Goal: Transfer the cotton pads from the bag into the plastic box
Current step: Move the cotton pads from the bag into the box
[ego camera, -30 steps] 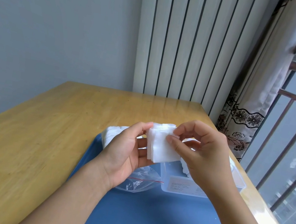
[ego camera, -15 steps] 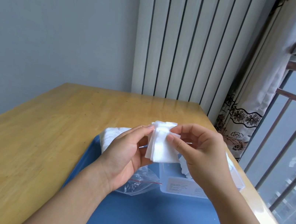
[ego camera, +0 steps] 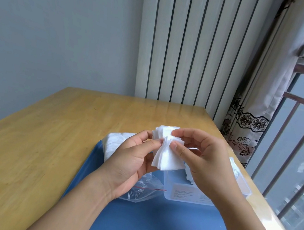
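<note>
A stack of white square cotton pads (ego camera: 168,155) is held in the air above the blue tray (ego camera: 159,225). My left hand (ego camera: 132,159) pinches the stack from the left and my right hand (ego camera: 204,159) pinches it from the right. The clear plastic bag (ego camera: 143,191) with a red zip line lies crumpled on the tray below my left hand. A heap of more white pads (ego camera: 115,142) lies behind that hand. The clear plastic box (ego camera: 184,193) stands on the tray under my right hand, with some pads inside it; much of it is hidden.
The tray lies on a wooden table (ego camera: 44,137) whose right edge runs along a window with metal bars (ego camera: 299,158). A curtain (ego camera: 249,120) and a ribbed radiator (ego camera: 187,50) stand behind the table.
The stack has fanned out slightly between my hands and its top now leans to the left. Both hands stay above the tray in nearly the same place.
</note>
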`<state>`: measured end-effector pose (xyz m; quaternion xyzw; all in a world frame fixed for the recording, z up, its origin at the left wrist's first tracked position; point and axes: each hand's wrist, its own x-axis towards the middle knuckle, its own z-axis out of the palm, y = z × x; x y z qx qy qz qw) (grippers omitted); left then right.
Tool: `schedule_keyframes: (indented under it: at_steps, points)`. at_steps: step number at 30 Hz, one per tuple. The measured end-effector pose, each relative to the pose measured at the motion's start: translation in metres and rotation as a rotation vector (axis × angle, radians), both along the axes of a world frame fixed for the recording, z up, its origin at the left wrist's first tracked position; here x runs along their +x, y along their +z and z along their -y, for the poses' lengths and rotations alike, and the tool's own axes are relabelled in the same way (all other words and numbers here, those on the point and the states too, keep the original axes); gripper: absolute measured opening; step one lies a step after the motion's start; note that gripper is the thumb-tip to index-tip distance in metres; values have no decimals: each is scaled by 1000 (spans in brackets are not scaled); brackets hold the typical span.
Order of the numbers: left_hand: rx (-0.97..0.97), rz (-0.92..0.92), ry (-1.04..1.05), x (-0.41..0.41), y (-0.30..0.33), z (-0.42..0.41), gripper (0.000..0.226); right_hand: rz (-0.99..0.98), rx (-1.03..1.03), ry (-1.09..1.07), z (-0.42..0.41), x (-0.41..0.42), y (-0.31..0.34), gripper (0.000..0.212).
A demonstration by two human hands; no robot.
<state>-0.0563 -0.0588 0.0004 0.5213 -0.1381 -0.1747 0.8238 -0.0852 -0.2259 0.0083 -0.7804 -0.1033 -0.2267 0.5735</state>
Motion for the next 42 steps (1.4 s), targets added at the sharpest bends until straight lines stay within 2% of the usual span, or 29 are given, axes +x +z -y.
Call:
schedule_keyframes:
  at_steps: [8, 12, 18, 25, 33, 42]
  points:
    - [154, 88, 80, 1, -5, 4, 23, -62, -129, 73, 2, -1, -1, 10]
    - [202, 117, 128, 1, -5, 4, 22, -62, -104, 99, 6, -3, 4, 10]
    - [299, 133, 82, 1, -5, 3, 23, -59, -136, 61, 16, -2, 7, 11]
    - [272, 105, 76, 2, -5, 3, 20, -28, -142, 24, 16, 0, 4, 11]
    - [295, 109, 75, 4, -5, 0, 21, 46, -306, -42, 12, -4, 8, 14]
    - [217, 127, -7, 2, -3, -2, 21, 97, -254, -123, 12, 2, 3, 16]
